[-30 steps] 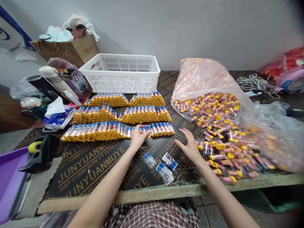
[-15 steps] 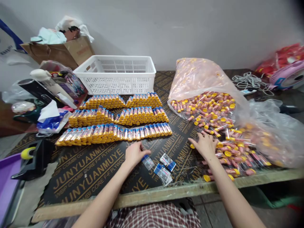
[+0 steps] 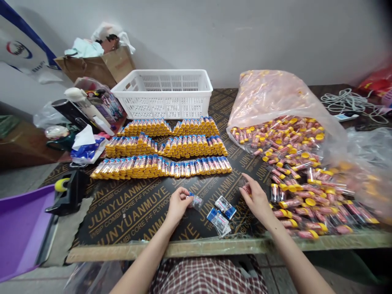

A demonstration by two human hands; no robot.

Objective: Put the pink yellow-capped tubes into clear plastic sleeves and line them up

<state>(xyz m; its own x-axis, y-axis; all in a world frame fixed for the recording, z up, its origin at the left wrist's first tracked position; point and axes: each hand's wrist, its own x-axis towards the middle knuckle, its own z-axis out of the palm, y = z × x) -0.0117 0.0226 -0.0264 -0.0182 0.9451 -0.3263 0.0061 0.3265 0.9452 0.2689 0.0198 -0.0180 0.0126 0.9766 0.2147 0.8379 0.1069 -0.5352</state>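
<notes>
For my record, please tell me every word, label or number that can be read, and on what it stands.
"JUNYUANMUYE", repeated across the black tabletop.
"WBP COMBI CORE F-F PLYWOOD", same tabletop.
Too small or blurred to read: print on the brown paper bag, blue-and-white plastic, lined-up tubes, flat packets.

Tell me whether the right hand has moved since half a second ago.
Yes. The right hand has moved left, off the pile of loose yellow-capped tubes.

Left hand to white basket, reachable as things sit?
Probably, going over the top: stacked tube rows lie between the left hand and the white basket, with nothing visible above them. Its fingers hold a clear packet.
</notes>
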